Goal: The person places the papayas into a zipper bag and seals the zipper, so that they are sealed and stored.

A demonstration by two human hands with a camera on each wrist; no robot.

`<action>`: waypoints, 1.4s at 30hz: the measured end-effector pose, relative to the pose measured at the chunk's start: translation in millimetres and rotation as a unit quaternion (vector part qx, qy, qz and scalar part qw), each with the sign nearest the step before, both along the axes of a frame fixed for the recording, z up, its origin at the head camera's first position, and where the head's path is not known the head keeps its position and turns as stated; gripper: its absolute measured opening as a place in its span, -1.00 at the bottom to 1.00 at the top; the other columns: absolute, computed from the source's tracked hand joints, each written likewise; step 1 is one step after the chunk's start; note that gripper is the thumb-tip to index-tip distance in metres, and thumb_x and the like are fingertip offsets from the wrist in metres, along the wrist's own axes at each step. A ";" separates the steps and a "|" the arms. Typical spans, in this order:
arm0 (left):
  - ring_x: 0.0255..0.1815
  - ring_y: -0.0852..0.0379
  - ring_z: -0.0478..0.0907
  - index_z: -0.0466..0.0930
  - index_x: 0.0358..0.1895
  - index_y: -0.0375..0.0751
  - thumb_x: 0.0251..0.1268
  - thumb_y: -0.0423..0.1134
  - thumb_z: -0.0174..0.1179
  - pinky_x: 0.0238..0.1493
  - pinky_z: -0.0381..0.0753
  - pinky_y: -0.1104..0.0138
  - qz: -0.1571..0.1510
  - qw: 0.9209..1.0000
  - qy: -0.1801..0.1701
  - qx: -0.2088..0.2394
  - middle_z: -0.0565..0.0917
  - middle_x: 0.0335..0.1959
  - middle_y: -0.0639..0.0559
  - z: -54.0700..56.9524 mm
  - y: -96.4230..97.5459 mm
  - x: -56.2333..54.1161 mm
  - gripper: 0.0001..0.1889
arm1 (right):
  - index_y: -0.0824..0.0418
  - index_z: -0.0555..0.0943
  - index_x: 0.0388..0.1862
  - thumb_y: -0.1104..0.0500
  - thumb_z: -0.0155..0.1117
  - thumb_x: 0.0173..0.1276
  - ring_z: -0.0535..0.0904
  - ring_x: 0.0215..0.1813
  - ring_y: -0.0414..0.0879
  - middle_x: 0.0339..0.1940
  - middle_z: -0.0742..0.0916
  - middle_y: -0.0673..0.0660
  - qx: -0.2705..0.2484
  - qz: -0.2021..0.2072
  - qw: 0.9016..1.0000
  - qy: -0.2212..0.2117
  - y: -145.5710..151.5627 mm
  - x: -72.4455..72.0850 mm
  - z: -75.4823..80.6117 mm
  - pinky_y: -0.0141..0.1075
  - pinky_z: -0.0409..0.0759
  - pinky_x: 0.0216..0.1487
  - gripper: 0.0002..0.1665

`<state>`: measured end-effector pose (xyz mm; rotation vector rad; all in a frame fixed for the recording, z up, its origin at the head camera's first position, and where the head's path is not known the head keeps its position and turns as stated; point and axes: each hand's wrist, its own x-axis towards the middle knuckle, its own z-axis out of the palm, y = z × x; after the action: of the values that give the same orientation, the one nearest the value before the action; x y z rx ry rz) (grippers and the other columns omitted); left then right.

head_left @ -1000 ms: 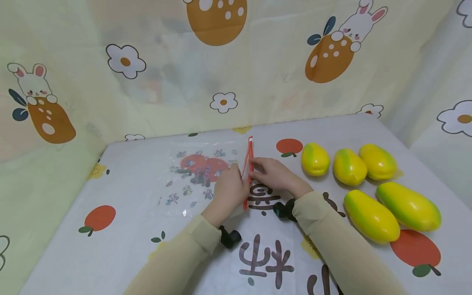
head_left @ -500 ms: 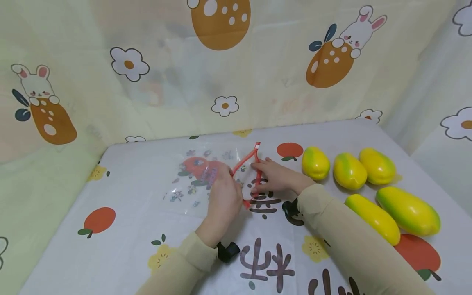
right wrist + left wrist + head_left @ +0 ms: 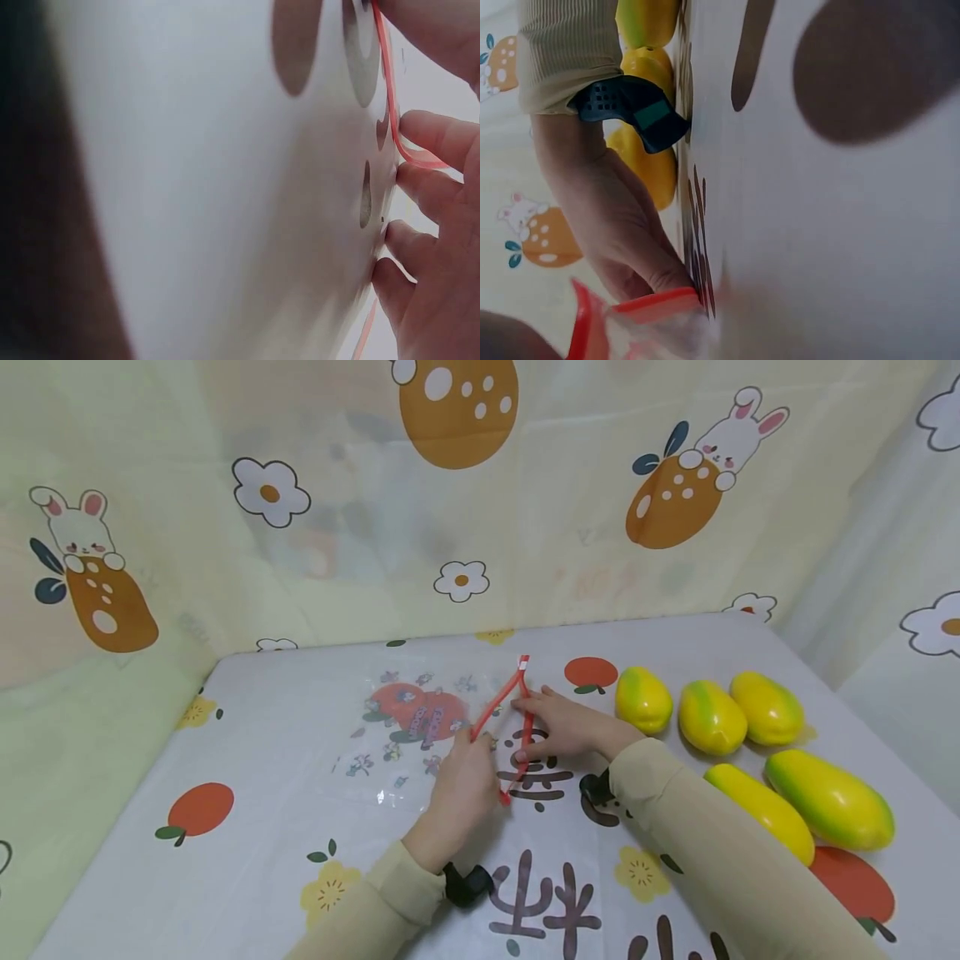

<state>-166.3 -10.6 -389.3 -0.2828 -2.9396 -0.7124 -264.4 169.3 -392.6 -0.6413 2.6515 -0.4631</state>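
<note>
A clear plastic zip bag (image 3: 360,785) with small printed figures lies flat, its red-edged mouth toward the right. The mouth gapes into a narrow diamond. My left hand (image 3: 461,789) pinches the raised upper edge of the mouth with curled fingers. On the lower red edge rests my right hand (image 3: 570,724), thumb and fingers spread apart along it. In the right wrist view, the fingertips of this hand (image 3: 442,225) press at the cloth, with the red strip running by thumb and forefinger. The left wrist view shows the red rim (image 3: 660,300) between both hands.
Several glossy yellow-green, papaya-like fruits, among them a long one (image 3: 828,799) and a rounder one (image 3: 643,700), lie at the right. A printed white cloth (image 3: 247,877) covers the table. A patterned curtain (image 3: 360,568) hangs behind it.
My left hand has drawn the upper red edge away from the lower one, so the bag's mouth now gapes. My right hand has shifted slightly right, its fingers spreading along the lower edge.
</note>
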 end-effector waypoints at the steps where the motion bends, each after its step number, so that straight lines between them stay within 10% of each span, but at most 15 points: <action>1: -0.11 -0.24 0.69 0.59 0.17 -0.48 0.25 -0.49 0.22 -0.11 0.76 0.00 -0.001 1.000 -0.008 -0.004 0.54 0.17 -0.41 -1.0 1.2 0.2 -0.61 | 0.10 0.26 0.61 -0.29 0.46 0.23 -0.05 0.70 0.32 0.67 0.23 0.25 0.001 0.000 1.000 0.001 0.0 0.5 0.1 0.30 0.10 0.58 0.09; 7: 0.31 -0.36 0.51 0.14 0.50 -0.57 0.18 -0.34 0.32 0.19 0.65 -0.08 -0.014 0.996 -0.082 0.013 0.25 0.47 -0.53 -4.5 7.1 2.7 -0.16 | 0.09 0.25 0.62 -0.27 0.45 0.25 -0.07 0.71 0.30 0.69 0.20 0.23 0.002 -0.004 1.000 -0.003 -0.8 2.9 1.9 0.29 0.07 0.59 0.08; 12: 0.44 -0.40 0.34 -0.09 0.55 -0.59 0.14 -0.36 0.39 0.34 0.53 -0.10 0.002 0.996 -0.074 0.039 0.08 0.56 -0.54 -4.1 8.9 6.7 0.02 | 0.08 0.23 0.63 -0.28 0.45 0.25 -0.10 0.71 0.30 0.71 0.14 0.21 0.000 0.000 1.000 -0.005 0.3 2.8 2.3 0.30 0.02 0.60 0.10; 19: 0.34 -0.37 0.42 -0.13 0.55 -0.59 0.08 -0.39 0.48 0.25 0.60 -0.08 0.043 0.996 -0.026 0.073 0.12 0.52 -0.50 -1.6 8.9 12.4 0.09 | 0.05 0.23 0.64 -0.28 0.44 0.25 -0.11 0.71 0.31 0.71 0.14 0.20 0.004 0.006 1.000 -0.010 -1.7 0.3 2.6 0.32 0.02 0.59 0.08; 42: 0.28 -0.35 0.49 -0.03 0.56 -0.52 0.10 -0.37 0.42 0.08 0.68 -0.11 0.069 0.993 -0.060 0.075 0.02 0.58 -0.49 0.8 14.0 10.8 0.02 | 0.02 0.23 0.64 -0.18 0.47 0.28 -0.10 0.69 0.36 0.71 0.15 0.19 0.021 0.015 0.999 -0.025 -8.6 -12.2 8.4 0.30 0.05 0.59 0.03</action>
<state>-155.5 3.4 -388.4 -0.0247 -2.9590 -0.9543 -276.6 160.6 -384.2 -0.6474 2.5943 -0.4093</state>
